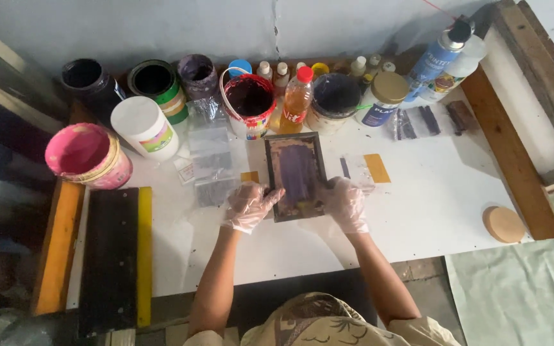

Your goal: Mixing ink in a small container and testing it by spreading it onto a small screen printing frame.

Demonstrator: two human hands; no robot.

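frame (295,174) on table (431,205), between both hands; tubs (249,102) behind; squeegee (118,256) far left; lid (503,224) right

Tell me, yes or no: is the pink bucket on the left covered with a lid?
No. The pink bucket stands open at the table's left edge, its pink inside showing, with no lid on it.

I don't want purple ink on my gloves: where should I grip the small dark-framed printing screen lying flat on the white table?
Probably by the small dark-framed screen's long side rails, coming from left and right; the purple ink sits mid-mesh. The gloved left hand and right hand flank its near corners.
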